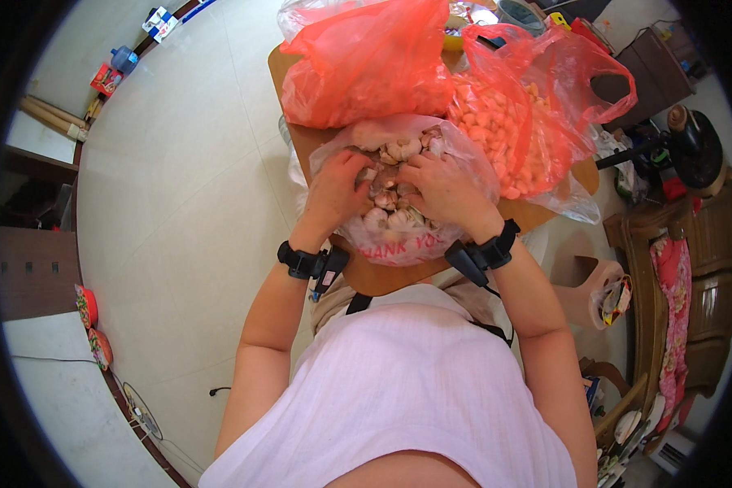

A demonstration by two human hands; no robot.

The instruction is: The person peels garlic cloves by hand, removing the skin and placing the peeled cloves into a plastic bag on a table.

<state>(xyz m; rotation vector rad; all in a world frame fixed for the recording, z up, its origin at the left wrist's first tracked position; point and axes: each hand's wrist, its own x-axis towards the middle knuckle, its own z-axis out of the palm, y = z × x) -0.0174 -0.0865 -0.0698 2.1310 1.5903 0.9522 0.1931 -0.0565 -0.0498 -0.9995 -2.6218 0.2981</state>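
A thin translucent plastic bag (396, 249) with red printing lies wide open on the wooden table (375, 277) in front of me. Whole garlic bulbs (402, 149) and a few loose papery skins fill it. My left hand (340, 186) reaches in from the left, its fingers bent down among the bulbs. Opposite it, my right hand (448, 186) has its fingers curled over the garlic near the middle. The fingertips of both hands are partly hidden, so a grip on any bulb cannot be made out. Black straps with small devices circle both wrists.
Behind the garlic stands a large red plastic bag (366, 67). Right of it, another red bag (506, 128) holds many pale peeled cloves. A fan (698, 152) and a wooden bench (707, 293) are at the right. A plastic stool (585, 287) stands beside the table.
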